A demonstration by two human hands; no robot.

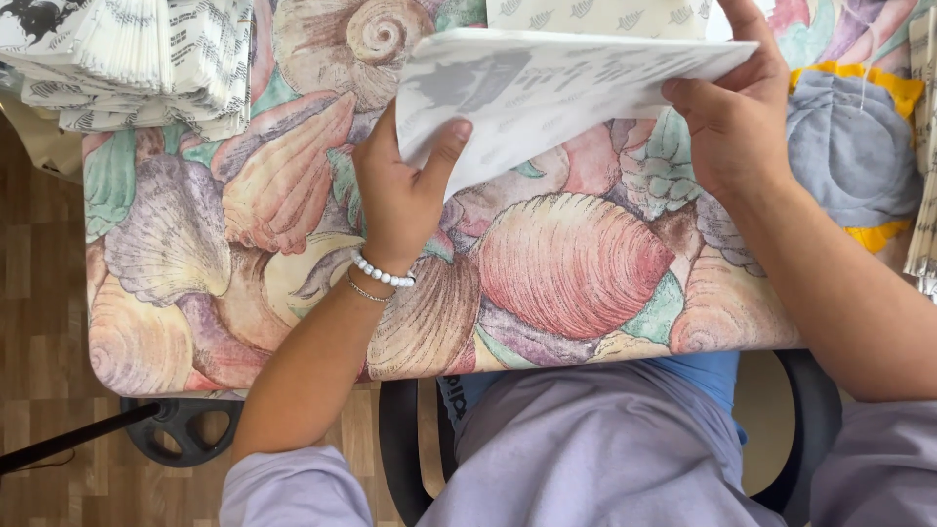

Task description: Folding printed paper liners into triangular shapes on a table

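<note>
Left hand: the left hand is closed on the near left corner of a folded white printed sheet, thumb on top and fingers beneath; a white bead bracelet and a thin chain sit at the wrist.
Right hand: the right hand grips the right edge of the same sheet, fingers curled over the top, thumb pressed to the edge.
Sheet: held between both hands at 12 o'clock of the view, raised off the desk and tilted, left corner lower; grey printing shows on its face, too blurred to make out.
Desk: covered with a cloth printed in large seashells, pink, cream and green.
Stack at 10 o'clock: a pile of folded white printed sheets rests on the desk's far left corner, well apart from the left hand.
Item at 2 o'clock: a grey-blue and yellow cloth piece lies just beside the right forearm.
Right edge, 3 o'clock: more folded white sheets, partly cut off by the frame.
Floor, 8 o'clock: wood flooring with a black round stand base.
</note>
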